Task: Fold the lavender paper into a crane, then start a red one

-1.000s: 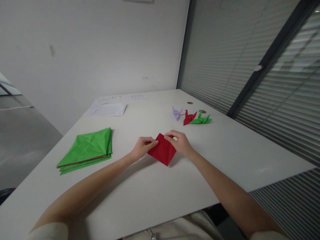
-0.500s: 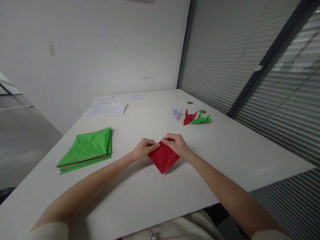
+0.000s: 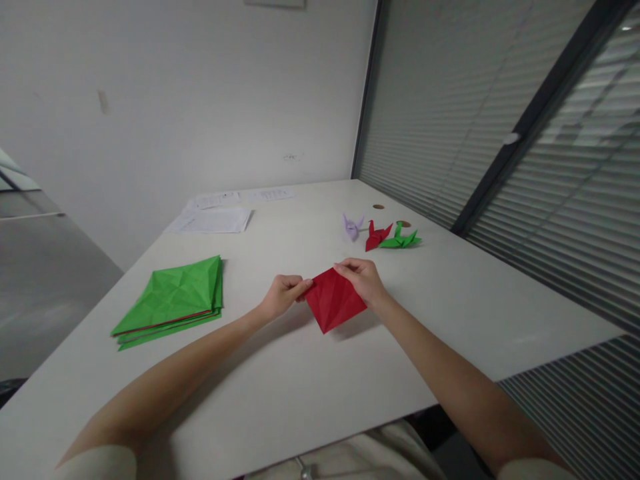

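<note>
A folded, creased square of red origami paper point(image 3: 334, 301) is held between both hands, with its lower corner pointing toward me and lifted a little off the table. My left hand point(image 3: 286, 295) pinches its left corner between thumb and fingers. At the top corner, my right hand point(image 3: 364, 280) pinches the paper, and its palm side covers part of the right edge. Beyond my hands stand a purple paper crane point(image 3: 353, 228), a red paper crane point(image 3: 377, 236) and a green paper crane point(image 3: 401, 239), the last two touching.
To my left on the white table point(image 3: 280, 400) lies a stack of creased green paper point(image 3: 175, 293) with a red sheet among it. White printed sheets point(image 3: 215, 219) rest at the far left. Window blinds point(image 3: 430, 120) border the right side, and round holes point(image 3: 379, 207) pierce the tabletop.
My hands have moved apart, the left leftward to the side corner, the right staying by the top. The red paper has turned and its lower corner has risen.
</note>
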Tool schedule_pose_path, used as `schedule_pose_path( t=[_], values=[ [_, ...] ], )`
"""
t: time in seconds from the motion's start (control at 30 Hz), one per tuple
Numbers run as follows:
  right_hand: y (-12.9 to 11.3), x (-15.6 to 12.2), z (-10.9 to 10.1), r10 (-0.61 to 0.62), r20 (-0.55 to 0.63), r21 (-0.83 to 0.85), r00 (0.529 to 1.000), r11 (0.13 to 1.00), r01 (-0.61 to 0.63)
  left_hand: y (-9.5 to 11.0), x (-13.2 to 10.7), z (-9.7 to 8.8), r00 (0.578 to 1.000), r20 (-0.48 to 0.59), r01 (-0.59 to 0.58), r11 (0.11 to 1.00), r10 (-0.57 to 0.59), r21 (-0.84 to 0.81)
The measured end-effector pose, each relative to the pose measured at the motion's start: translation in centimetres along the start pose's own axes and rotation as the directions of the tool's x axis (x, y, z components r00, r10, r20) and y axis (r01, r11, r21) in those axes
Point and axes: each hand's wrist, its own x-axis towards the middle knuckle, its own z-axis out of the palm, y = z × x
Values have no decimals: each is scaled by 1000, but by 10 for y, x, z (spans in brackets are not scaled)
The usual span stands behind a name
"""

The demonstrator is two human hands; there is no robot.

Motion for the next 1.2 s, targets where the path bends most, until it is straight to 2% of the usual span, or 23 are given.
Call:
schedule_pose_path(
  t=[0.13, 0.2, 0.27, 0.33, 0.4, 0.47, 0.6, 0.77, 0.97, 1.07, 1.13, 1.2],
  values=[
    [-1, 6, -7, -60, -120, -19, 991, 998, 59, -7, 3, -1, 989, -145, -24, 998, 17, -52],
    [2, 9, -9, -47, -160, 17, 986, 999, 50, -9, 3, 0, 984, -176, -20, 988, -8, -154],
    [7, 10, -9, -13, -151, 59, 988, 998, 23, -9, 1, 3, 996, -73, 30, 945, -56, -326],
    [12, 9, -6, 0, -127, 78, 992, 997, 10, -8, -2, 7, 987, 125, 146, 862, -97, -486],
    [17, 7, -2, -12, -126, 72, 992, 997, 21, -7, -7, 12, 946, 294, 280, 799, -136, -532],
    [19, 5, 2, -31, -134, 51, 991, 998, 38, -7, -10, 16, 912, 362, 364, 785, -193, -500],
    [19, 4, 4, -48, -122, 4, 991, 999, 48, -11, -10, 20, 929, 269, 355, 822, -255, -445],
    [13, 4, 1, -82, -132, -99, 988, 993, 70, -10, -6, 17, 956, 183, 284, 886, -231, -365],
    [8, 8, -4, -156, -181, -178, 971, 976, 123, -6, -6, 12, 952, 225, 264, 929, -208, -259],
    [8, 10, -6, -168, -195, -166, 966, 977, 137, -10, -7, 10, 955, 217, 255, 936, -203, -245],
    [7, 10, -6, -123, -149, -107, 981, 988, 108, -12, -7, 10, 964, 188, 234, 932, -187, -277],
    [6, 6, -3, -42, -48, -34, 998, 999, 41, -13, -6, 10, 974, 151, 209, 923, -168, -323]
  ],
)
